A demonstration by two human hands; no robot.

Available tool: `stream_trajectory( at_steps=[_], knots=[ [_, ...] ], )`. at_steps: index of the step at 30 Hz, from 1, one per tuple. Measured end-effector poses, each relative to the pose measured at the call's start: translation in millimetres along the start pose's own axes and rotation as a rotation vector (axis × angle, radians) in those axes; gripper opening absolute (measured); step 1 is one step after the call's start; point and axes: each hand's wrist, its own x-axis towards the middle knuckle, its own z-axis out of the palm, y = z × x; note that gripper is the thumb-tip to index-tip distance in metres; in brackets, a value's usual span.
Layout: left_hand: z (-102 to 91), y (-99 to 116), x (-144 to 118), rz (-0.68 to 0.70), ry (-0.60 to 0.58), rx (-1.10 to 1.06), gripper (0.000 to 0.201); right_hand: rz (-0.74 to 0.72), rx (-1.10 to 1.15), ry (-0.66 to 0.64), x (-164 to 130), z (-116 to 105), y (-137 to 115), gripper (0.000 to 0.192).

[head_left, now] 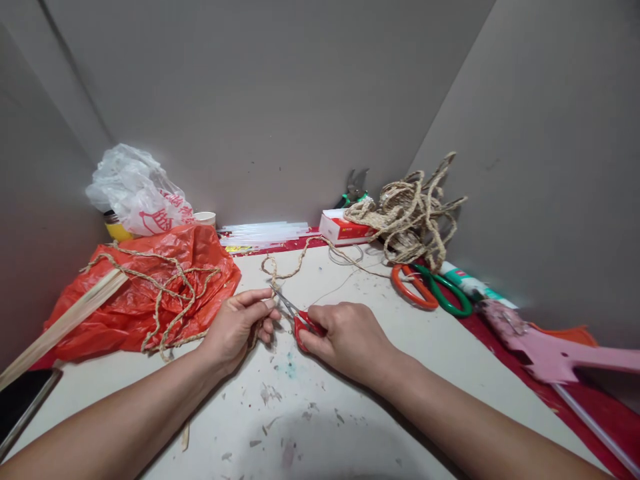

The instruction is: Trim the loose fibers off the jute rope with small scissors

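Grey cardboard walls box in a white tabletop (400,373) littered with fibre scraps. Far left: a phone (23,403) at the edge, a wooden slat (65,323) lying across a crumpled red plastic bag (145,293), loose twine draped over the bag. Behind it, a white printed bag (137,193) and a paper cup (205,217).

Left hand (237,327) pinches the jute twine (287,267) between thumb and forefinger, other fingers curled under. Twine runs from the pinch back and right toward the tangled bundle (410,213).

Small red-handled scissors (295,313) sit between the hands, long axis diagonal, tips pointing up-left at the pinch, blades slightly parted at the twine. Right hand (345,337) is closed around the red handles, fingers through the loops.

Back centre: clear glue sticks (265,233), a red-and-white box (343,228), pliers (355,187) against the wall. Right: large orange-and-green scissors (430,288) lying flat, a glue tube (470,283), a pink tool (555,353) on a red sheet.
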Motion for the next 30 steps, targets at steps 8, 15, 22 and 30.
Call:
stream_trajectory(
  at_steps=[8, 15, 22, 30],
  knots=[
    [-2.1, 0, 1, 0.009, -0.013, 0.017, 0.025, -0.033, 0.054, 0.068, 1, 3, 5, 0.026],
    [0.5, 4, 0, 0.018, -0.072, 0.044, 0.029, 0.009, 0.063, 0.097, 3, 2, 9, 0.026],
    [3.7, 8, -5, 0.023, -0.14, 0.054, 0.025, -0.002, 0.066, 0.008, 4, -4, 6, 0.024],
    [6.4, 5, -11, 0.069, -0.09, 0.168, 0.029, -0.044, 0.07, 0.002, 4, -6, 7, 0.021]
  ],
)
